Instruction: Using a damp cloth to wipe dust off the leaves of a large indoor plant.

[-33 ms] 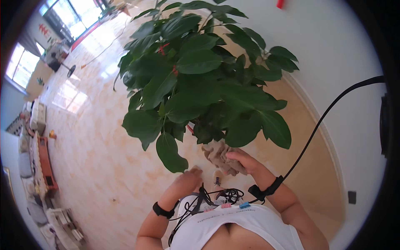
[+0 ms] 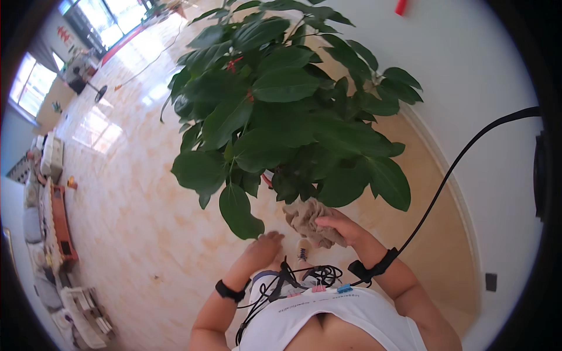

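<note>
A large leafy plant [image 2: 275, 128] with broad dark green leaves stands in front of me, and its foliage hides the pot. My right hand [image 2: 342, 225] is closed round a crumpled greyish-brown cloth [image 2: 310, 219], just below the lowest leaves. My left hand [image 2: 263, 251] is beside the tip of a low hanging leaf [image 2: 239, 213]. Its fingers are slightly bent and apart, with nothing visible in them. Whether that hand touches the leaf tip, I cannot tell.
A white wall [image 2: 468, 76] runs along the right. A black cable [image 2: 451, 169] arcs to my right wrist band, and more cables [image 2: 319, 274] coil at my waist. A sofa [image 2: 35, 225] and a reddish-brown table [image 2: 63, 222] line the left; a fan [image 2: 100, 93] stands far left.
My left fingers have risen slightly and spread a little near the leaf tip. The right hand and cloth have barely moved. The whole view has shifted slightly.
</note>
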`<state>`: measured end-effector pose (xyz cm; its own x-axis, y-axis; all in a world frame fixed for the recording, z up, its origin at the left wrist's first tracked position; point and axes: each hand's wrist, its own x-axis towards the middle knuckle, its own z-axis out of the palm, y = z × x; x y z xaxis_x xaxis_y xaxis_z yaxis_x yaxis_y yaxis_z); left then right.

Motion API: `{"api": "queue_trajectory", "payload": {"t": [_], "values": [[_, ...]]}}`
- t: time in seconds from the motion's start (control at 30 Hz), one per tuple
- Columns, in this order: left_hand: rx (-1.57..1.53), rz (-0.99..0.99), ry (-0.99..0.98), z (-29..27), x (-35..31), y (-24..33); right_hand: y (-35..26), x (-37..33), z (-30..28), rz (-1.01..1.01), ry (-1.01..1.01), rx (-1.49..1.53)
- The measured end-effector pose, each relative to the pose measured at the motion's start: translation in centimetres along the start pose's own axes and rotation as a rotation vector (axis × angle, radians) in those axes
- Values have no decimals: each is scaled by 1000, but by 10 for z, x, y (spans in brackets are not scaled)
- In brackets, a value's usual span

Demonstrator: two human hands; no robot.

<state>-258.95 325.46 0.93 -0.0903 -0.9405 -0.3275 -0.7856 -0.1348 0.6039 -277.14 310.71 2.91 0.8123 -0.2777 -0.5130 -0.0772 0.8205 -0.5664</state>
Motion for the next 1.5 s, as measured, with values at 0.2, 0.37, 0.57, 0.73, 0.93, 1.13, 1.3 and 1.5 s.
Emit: {"api": "queue_trajectory", "payload": {"t": [0.2, 0.37, 0.57, 0.73, 0.93, 1.13, 1.3, 1.5], "values": [[-710, 200, 507, 16, 113, -63, -8, 35, 35, -194, 179, -176], [-2454, 1042, -89, 56, 204, -88, -16, 95, 59, -613, 375, -672], [-2339, 215, 42, 16, 202, -17, -43, 102, 22, -804, 698, -1230], [-2283, 221, 39, 6, 195, -11, -53, 116, -13, -901, 942, -1613], [-2514, 327, -66, 8, 193, -12, -39, 111, -11, -800, 976, -1714], [-2448, 552, -128, 20, 192, -35, -22, 99, 22, -686, 729, -1758], [-2328, 284, -101, 8, 184, -22, -48, 117, -8, -914, 940, -1620], [-2366, 197, -82, 17, 187, -21, -53, 119, 5, -751, 1073, -1674]]}}
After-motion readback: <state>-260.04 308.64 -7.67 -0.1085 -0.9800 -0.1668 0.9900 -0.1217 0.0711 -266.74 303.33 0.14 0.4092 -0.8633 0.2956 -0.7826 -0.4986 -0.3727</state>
